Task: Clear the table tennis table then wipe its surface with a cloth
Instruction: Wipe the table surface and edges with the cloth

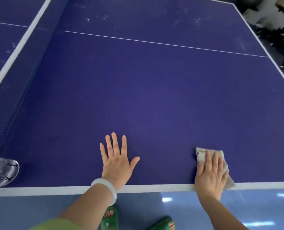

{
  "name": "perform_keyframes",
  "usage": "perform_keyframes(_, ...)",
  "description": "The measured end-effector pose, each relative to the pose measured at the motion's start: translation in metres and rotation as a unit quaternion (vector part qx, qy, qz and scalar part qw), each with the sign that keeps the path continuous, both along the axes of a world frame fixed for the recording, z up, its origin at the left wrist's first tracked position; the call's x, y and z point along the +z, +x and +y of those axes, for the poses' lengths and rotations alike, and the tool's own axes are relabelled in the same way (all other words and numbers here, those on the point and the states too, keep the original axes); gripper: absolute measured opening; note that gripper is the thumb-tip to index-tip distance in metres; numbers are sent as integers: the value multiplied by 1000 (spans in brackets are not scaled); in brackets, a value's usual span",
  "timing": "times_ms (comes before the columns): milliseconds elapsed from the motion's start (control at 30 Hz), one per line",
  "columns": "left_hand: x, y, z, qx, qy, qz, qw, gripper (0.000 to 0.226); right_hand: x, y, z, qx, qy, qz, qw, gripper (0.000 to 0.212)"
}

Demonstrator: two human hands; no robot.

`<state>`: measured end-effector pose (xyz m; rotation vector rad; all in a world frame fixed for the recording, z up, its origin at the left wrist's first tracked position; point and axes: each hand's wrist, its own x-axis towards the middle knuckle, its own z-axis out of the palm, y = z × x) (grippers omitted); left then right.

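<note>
The blue table tennis table (154, 100) fills the view, with its white near edge along the bottom. My right hand (210, 176) presses flat on a grey cloth (202, 155) that lies on the table by the near edge, right of centre; one corner of the cloth hangs over the edge. My left hand (117, 161) rests palm down on the bare blue surface with fingers spread, holding nothing. A white bangle sits on that wrist. Pale smudges (104, 19) show on the far part of the table.
The net (18, 90) with its white top band runs diagonally along the left. A clear plastic object (1, 171) sits at the near left by the net. Dark equipment (280, 35) stands beyond the far right corner. Shiny blue floor and green sandals lie below the edge.
</note>
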<state>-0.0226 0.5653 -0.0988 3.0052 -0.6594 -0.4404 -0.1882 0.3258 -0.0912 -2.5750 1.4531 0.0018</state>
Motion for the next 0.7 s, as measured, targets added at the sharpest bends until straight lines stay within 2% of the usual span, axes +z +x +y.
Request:
perform_keyframes(67,2,3,0,-6,12,14,1000,90,1,4,14,-69,10,4,998,57)
perform_keyframes(100,2,4,-1,-8,17,21,1000,92,1,12,29,-58,5,6,998,58)
perform_keyframes(133,3,5,-1,-7,19,32,999,93,0,21,47,-13,-4,3,1000,58)
perform_keyframes(200,5,6,-3,-2,17,49,999,97,-3,39,79,151,-26,5,988,60)
perform_keyframes(267,5,8,-4,5,20,56,998,97,-4,45,86,343,-35,15,939,58)
perform_keyframes(333,7,9,-5,11,21,68,997,92,-4,38,56,442,-50,26,895,56)
perform_keyframes(367,7,8,-5,13,24,71,997,91,-5,30,34,438,-66,26,896,56)
perform_keyframes(400,7,8,-5,14,31,68,997,90,-6,18,11,392,-74,24,917,56)
perform_keyframes(467,8,8,-5,13,46,63,997,87,-7,-11,-32,205,-47,9,978,51)
perform_keyframes(500,9,8,-6,11,54,63,996,87,-7,-24,-46,104,-24,-4,994,51)
perform_keyframes(567,11,6,-6,4,72,58,996,88,-6,-36,-49,-30,8,-18,999,55)
perform_keyframes(633,15,6,-6,3,86,47,995,96,-5,-28,-30,-63,14,-22,998,56)
perform_keyframes(700,25,2,-15,2,78,21,997,102,-2,-18,-10,-19,10,-20,1000,56)
